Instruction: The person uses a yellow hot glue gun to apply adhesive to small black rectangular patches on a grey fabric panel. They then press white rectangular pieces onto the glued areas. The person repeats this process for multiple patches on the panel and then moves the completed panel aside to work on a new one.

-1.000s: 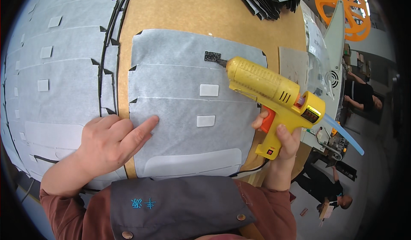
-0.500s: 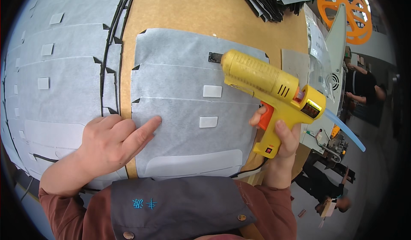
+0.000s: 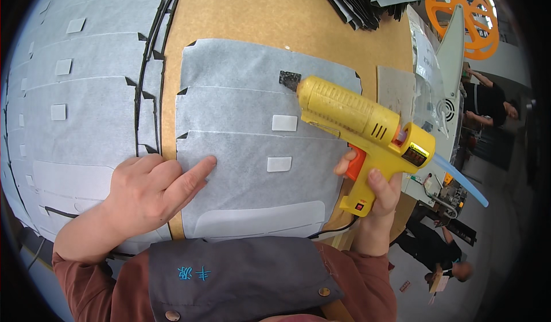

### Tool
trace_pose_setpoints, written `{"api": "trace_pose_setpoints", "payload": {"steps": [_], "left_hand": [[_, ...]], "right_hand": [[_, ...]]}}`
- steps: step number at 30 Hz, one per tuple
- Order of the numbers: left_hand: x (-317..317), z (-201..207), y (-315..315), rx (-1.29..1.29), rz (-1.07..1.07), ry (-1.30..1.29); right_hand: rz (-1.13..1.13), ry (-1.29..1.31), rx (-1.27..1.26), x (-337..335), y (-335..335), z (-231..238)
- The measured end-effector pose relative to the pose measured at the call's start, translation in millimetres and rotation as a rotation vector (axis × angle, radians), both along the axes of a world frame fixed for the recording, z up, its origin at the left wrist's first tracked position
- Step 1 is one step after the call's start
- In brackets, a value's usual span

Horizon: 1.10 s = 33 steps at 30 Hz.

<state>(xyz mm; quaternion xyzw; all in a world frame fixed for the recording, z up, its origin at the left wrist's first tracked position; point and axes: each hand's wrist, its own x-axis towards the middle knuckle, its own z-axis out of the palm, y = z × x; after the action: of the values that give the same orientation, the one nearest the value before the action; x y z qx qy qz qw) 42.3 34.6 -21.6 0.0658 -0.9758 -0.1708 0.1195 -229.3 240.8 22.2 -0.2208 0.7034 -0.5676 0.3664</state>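
Observation:
My right hand (image 3: 383,193) grips a yellow hot glue gun (image 3: 350,107) by its handle, with fingers at the orange trigger. A translucent bluish glue stick (image 3: 462,178) sticks out of its back end. The dark nozzle tip points left at a small black patch (image 3: 288,76) on the top layer of overlapping pale grey fabric panels (image 3: 241,112). On the lower panels lie two white rectangles (image 3: 284,123). My left hand (image 3: 149,190) rests at the panels' left edge, index finger stretched onto the grey surface, other fingers bent and nothing visibly held.
More grey panels (image 3: 86,98) with white rectangles and black edges lie in rows at left. A dark stack of sheets (image 3: 359,0) sits at the far edge of the brown board (image 3: 247,12). An orange reel (image 3: 464,20) stands at far right. Two people are in the background at right.
The glue gun has shifted slightly, its nozzle end moving down and right, so more of the black patch shows. My left hand stays in place.

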Motion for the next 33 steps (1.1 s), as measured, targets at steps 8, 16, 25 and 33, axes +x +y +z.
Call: {"api": "trace_pose_setpoints", "payload": {"steps": [8, 16, 25, 33], "left_hand": [[1.8, 0.4, 0.2, 0.006, 0.005, -0.008], [-1.3, 4.1, 4.7, 0.012, 0.04, -0.032], [-7.1, 5.4, 10.5, -0.02, 0.055, 0.007], [-1.1, 3.7, 18.4, 0.012, 0.142, -0.02]], "right_hand": [[0.132, -0.125, -0.057, -12.9, 4.5, -0.6], [0.032, -0.195, -0.042, -8.9, 11.2, -6.1], [-0.402, -0.67, -0.537, -48.1, 90.2, -32.4], [-0.457, -0.656, -0.492, -78.3, 114.0, -51.9]]}}
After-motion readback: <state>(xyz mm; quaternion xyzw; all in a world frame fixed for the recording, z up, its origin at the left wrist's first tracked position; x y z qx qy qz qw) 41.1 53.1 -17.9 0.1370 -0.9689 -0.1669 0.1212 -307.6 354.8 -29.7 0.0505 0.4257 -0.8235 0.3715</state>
